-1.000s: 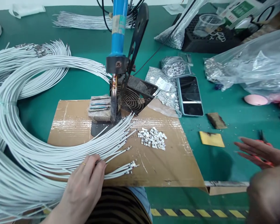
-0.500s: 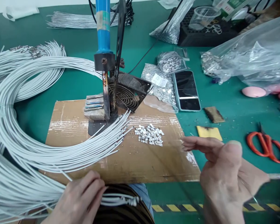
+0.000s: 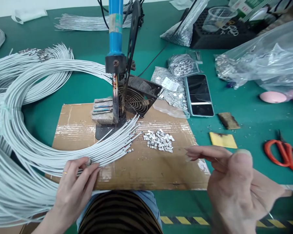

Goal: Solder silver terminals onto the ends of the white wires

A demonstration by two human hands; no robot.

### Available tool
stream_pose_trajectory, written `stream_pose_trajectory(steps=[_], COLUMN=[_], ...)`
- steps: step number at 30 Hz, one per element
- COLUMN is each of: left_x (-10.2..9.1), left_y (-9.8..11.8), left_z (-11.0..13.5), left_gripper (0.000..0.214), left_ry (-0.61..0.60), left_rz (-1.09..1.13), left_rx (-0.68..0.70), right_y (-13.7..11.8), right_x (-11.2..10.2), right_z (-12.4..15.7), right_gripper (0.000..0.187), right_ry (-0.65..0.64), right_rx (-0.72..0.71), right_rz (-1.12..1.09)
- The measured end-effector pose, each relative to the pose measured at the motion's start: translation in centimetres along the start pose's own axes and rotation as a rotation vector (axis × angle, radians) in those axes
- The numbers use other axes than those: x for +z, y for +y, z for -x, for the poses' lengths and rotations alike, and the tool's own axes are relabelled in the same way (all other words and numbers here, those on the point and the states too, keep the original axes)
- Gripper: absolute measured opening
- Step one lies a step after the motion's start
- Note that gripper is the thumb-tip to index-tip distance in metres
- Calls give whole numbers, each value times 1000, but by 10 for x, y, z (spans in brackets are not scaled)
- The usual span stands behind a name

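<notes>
My left hand [image 3: 74, 185] rests at the near edge of a cardboard sheet [image 3: 148, 169], its fingertips closed on a few strands of a big loop of white wires [image 3: 39, 152]. The wires' stripped ends [image 3: 130, 135] fan out beside a small pile of metal terminals [image 3: 159, 140]. My right hand [image 3: 234, 185] hovers right of the cardboard with fingers stretched left toward that pile and thumb raised; I see nothing in it. A blue-handled soldering iron [image 3: 115, 29] stands upright in a stand at the cardboard's far edge.
A small black fan [image 3: 136, 99] leans behind the iron. A phone [image 3: 199, 95], bags of terminals [image 3: 183, 66], a yellow pad [image 3: 223, 140], red scissors [image 3: 283, 152] and a large plastic bag [image 3: 263, 61] lie to the right. More wire bundles [image 3: 26, 61] fill the left.
My left hand pulled a bunch of tipped wires off the cardboard toward my lap, then returned to the loop. My right hand left the scissors and swung left toward the terminals.
</notes>
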State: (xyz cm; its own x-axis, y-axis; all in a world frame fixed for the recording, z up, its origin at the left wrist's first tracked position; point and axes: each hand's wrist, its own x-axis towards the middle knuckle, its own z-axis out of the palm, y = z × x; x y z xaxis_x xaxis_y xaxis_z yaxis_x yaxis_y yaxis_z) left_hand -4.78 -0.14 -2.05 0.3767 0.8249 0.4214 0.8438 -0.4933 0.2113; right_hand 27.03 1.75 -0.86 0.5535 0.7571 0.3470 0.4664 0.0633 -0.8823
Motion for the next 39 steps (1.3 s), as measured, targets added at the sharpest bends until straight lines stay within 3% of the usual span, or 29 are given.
stream_pose_trajectory(steps=[4, 11, 17, 22, 27, 32, 34, 37, 39], left_x=[0, -6, -13, -20, -21, -29, -32, -27, -18], left_y=[-6, -17, -13, -15, -15, 5, 18, 36, 43], left_z=[-7, -2, -6, -12, -11, -17, -26, -39, -43], left_gripper=[18, 25, 11, 10, 20, 21, 27, 16, 17], left_ry=[-41, -168, -269, -282, -193, -350, -402, -542, -600], left_rz=[50, 58, 164, 216, 235, 396, 486, 695, 757], left_rx=[31, 30, -56, -49, 15, -189, -149, -97, -224], right_y=[-3, -5, -8, -7, -5, -4, -3, -1, 3], right_x=[0, 8, 8, 6, 2, 2, 4, 11, 18], right_z=[4, 10, 10, 13, 14, 13, 12, 11, 11], right_gripper=[43, 49, 52, 49, 46, 44, 43, 27, 15], right_ry=[-62, -214, -282, -318, -314, -322, -328, -343, -366], right_rx=[-7, 31, 46, 54, 45, 10, -13, -77, -168], right_rz=[-135, -5, 36, 2, -17, -17, -17, 18, 98])
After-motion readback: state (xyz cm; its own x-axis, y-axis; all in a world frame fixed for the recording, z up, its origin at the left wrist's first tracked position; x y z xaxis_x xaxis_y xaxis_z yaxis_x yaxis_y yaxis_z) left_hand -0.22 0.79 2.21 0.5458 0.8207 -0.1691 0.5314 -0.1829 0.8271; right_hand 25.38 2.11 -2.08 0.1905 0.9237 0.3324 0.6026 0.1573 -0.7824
